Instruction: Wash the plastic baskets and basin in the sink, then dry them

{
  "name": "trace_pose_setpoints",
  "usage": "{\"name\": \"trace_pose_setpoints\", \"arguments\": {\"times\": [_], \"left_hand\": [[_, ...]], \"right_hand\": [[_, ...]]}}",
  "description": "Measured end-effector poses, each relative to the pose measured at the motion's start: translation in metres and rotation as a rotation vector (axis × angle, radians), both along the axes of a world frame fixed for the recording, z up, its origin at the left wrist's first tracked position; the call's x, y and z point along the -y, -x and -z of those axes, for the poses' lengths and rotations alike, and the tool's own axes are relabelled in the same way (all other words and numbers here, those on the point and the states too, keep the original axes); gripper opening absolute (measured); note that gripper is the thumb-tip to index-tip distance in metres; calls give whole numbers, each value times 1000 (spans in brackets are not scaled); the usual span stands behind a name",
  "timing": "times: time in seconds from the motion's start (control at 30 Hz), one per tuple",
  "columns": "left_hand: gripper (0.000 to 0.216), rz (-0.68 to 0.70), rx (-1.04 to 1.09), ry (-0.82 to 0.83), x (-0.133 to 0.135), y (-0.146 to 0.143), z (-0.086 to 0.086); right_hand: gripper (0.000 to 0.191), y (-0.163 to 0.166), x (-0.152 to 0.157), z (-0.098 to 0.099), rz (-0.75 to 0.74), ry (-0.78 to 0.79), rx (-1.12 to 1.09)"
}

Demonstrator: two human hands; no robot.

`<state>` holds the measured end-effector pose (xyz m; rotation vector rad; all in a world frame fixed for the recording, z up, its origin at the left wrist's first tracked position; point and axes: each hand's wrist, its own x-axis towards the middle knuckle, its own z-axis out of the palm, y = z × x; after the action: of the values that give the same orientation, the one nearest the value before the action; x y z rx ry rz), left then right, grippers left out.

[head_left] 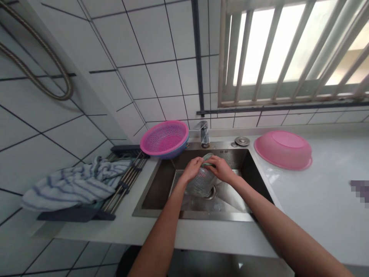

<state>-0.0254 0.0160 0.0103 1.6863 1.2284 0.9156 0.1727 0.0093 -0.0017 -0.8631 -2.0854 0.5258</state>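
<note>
Over the steel sink (152,192) both my hands meet on a ribbed clear glass (201,184). My left hand (192,169) is closed round the glass's upper side and holds it tilted above the drain (212,192). My right hand (220,168) is closed on a pale green cloth or sponge (206,157) and presses it at the glass's rim. The tap (204,132) stands just behind the hands; I see no water running from it.
A pink colander in a blue bowl (164,139) sits at the sink's back left. An upturned pink basin (283,149) lies on the white counter (317,200) to the right. A striped towel (76,184) lies on a rack at the left. A barred window is above.
</note>
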Motion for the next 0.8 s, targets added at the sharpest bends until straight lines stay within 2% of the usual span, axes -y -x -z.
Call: {"name": "trace_pose_setpoints", "arguments": {"times": [0.07, 0.13, 0.2, 0.27, 0.37, 0.43, 0.53, 0.6, 0.73, 0.8], "left_hand": [[41, 6, -24, 17, 3, -3, -1], [41, -25, -17, 30, 6, -3, -2], [41, -80, 8, 37, 6, -2, -1], [43, -123, 38, 46, 4, 1, 2], [45, -135, 72, 68, 4, 4, 6], [47, -107, 84, 92, 6, 2, 7], [49, -43, 101, 129, 9, -1, 7], [50, -25, 103, 141, 8, -2, 8], [51, -55, 107, 105, 5, 0, 10], [51, -62, 113, 91, 3, 1, 10]], "right_hand": [[23, -9, -8, 5, 126, 36, -12], [23, -11, -11, 8, 185, 58, -23], [25, -5, -6, 6, 138, 49, -29], [26, 6, 3, 2, 28, 11, -10], [21, 14, 12, -2, -83, -41, 21], [21, 9, 9, -1, -29, -39, -4], [18, -5, 1, 1, 169, 28, -101], [17, -6, 1, 2, 229, 72, -151], [16, 10, 12, 0, 50, 14, -44], [17, 13, 12, 1, 30, -23, 8]]}}
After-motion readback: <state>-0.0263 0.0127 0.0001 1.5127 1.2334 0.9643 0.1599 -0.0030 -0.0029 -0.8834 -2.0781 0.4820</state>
